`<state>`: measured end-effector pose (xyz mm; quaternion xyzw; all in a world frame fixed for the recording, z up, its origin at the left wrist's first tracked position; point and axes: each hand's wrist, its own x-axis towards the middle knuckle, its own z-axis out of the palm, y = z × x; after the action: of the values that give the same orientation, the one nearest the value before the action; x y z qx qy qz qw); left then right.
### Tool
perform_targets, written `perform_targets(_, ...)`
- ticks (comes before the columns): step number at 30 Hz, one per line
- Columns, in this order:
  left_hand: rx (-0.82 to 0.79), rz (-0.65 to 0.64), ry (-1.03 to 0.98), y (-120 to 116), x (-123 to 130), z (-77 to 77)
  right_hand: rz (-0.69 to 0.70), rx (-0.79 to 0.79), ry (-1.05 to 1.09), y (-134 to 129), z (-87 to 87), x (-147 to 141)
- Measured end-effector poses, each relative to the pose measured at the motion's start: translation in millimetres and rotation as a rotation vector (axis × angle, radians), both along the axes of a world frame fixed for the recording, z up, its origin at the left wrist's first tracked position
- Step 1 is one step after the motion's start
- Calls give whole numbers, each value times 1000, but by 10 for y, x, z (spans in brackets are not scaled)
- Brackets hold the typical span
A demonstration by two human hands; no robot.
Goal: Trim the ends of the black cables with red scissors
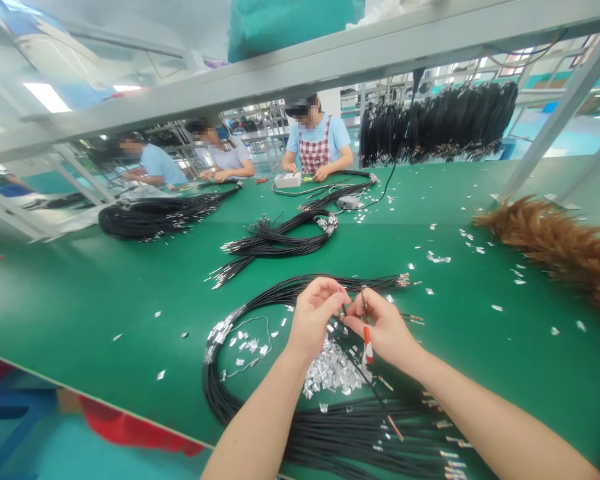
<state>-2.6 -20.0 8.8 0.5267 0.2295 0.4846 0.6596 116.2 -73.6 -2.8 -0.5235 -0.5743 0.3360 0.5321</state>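
My left hand (314, 320) is closed, its thumb and fingers pinching a black cable (361, 370). Close against it, my right hand (387, 333) grips a small metal tool with a red handle (368, 345); its exact kind is unclear. The right fingertips also meet the cable, whose stripped end with coloured wires hangs down toward the front. Below both hands lies a heap of silvery foil pieces (336, 371). A large loop of bundled black cables (211, 383) curves around that heap, bound at the left with silvery wrap (221, 333).
More cable coils (285, 250) rest farther back on the green table (80, 287), with a dark bundle (150, 220) at left. Foil scraps are scattered about. A brown feather duster (555, 247) lies right. Co-workers (320, 143) sit opposite, beneath a metal shelf beam (300, 70).
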Motion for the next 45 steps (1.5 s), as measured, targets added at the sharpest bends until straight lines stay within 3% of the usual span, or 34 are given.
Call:
perform_targets(4,28,105,45,-7,6,-3,8,-10,3,4,5,19)
perform_targets(7,13,113,43,-15,26,-18,-12,4,36,22,-12,46)
perform_targets(13,-88,-164,-77,-28,68,-25,-48,13,58,74,-20,140)
perform_targets(20,-72,-9,-68,-35,11,18,104,-107,-277,-68,226,176)
perform_targets(28,47,145,9,-82,9,17,264,-335,-75,-131,326,83)
perform_targets(45,195,321,133,-66,15,-67,329,-369,71,-153,329,80)
